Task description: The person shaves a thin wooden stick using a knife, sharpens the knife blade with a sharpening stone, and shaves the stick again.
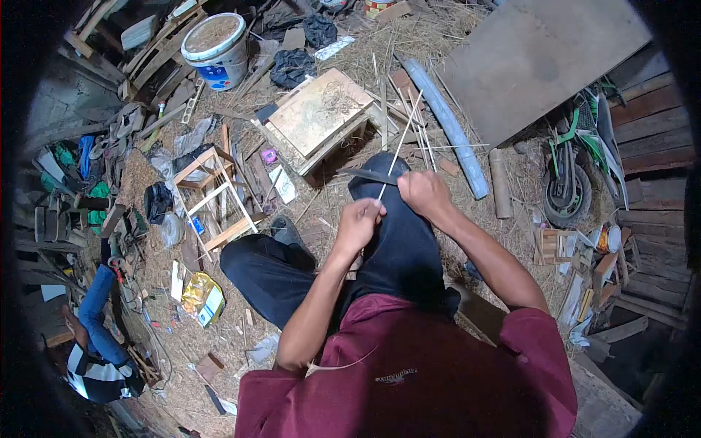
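My left hand [356, 225] is closed around the lower end of a thin pale stick [399, 147], which slants up and to the right over my raised knee. My right hand [424, 194] grips a knife whose dark blade [369, 175] points left and crosses the stick just above my left fingers. The knife's handle is hidden in my fist. Beyond the knee stands a low wooden table [319, 109] with shavings on top. More thin sticks [423, 136] lie to its right, by a long grey-blue tube [447, 124].
A small wooden frame [217, 191] stands at left, near a yellow packet [201, 296]. Farther back is a white bucket [217, 55]. A large board [537, 62] and a small green motorbike [573, 157] are on the right. Another person [98, 321] is at the lower left. Straw and scraps litter the ground.
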Demonstrator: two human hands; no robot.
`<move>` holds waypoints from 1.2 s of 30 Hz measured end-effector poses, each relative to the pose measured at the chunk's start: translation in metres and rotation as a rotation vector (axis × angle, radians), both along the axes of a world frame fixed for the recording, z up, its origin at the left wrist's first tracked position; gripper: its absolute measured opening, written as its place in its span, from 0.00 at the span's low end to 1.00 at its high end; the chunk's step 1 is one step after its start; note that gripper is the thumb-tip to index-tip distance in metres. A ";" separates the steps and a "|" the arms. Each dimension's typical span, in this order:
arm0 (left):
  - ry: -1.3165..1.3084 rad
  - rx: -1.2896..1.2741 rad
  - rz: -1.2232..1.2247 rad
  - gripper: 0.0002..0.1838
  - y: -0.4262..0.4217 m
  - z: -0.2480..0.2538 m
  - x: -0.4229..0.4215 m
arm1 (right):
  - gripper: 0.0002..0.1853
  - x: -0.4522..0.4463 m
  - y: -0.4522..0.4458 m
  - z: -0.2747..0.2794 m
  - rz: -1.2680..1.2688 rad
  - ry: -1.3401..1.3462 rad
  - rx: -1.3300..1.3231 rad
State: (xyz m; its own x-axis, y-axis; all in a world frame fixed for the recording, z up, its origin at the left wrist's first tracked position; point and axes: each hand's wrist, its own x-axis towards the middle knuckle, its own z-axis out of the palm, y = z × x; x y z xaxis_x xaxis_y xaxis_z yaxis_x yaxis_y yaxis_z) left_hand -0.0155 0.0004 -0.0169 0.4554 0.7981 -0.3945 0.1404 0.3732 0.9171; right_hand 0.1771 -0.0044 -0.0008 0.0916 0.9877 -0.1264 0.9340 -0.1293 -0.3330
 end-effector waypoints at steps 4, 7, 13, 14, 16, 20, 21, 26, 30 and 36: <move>-0.070 -0.181 0.006 0.16 -0.044 0.011 -0.042 | 0.23 0.006 0.003 0.006 -0.149 0.032 -0.024; -0.020 -0.278 -0.030 0.16 -0.066 0.022 -0.076 | 0.23 0.009 0.003 0.005 -0.153 0.036 -0.004; 0.043 0.004 -0.031 0.16 -0.015 0.017 -0.032 | 0.23 0.004 0.003 0.010 -0.019 0.062 -0.009; 0.089 0.159 -0.026 0.17 0.002 0.019 -0.013 | 0.23 0.000 0.002 0.013 -0.003 0.082 -0.022; 0.126 0.220 -0.026 0.17 0.030 0.005 0.014 | 0.22 -0.004 0.002 0.009 0.006 0.088 0.005; 0.068 0.248 0.019 0.17 0.016 -0.003 0.011 | 0.22 -0.005 -0.003 0.005 -0.032 0.059 0.022; 0.033 0.203 0.031 0.16 0.010 -0.004 0.006 | 0.22 -0.009 -0.006 0.010 -0.016 0.060 0.031; 0.020 -0.022 -0.023 0.15 -0.046 0.018 -0.049 | 0.25 0.007 0.002 -0.009 -0.188 0.077 0.049; 0.038 -0.127 -0.021 0.16 -0.069 0.016 -0.078 | 0.26 0.014 0.000 0.001 -0.210 0.085 0.011; 0.067 0.105 0.007 0.17 0.012 0.007 -0.001 | 0.25 -0.003 0.002 0.018 -0.043 0.082 -0.067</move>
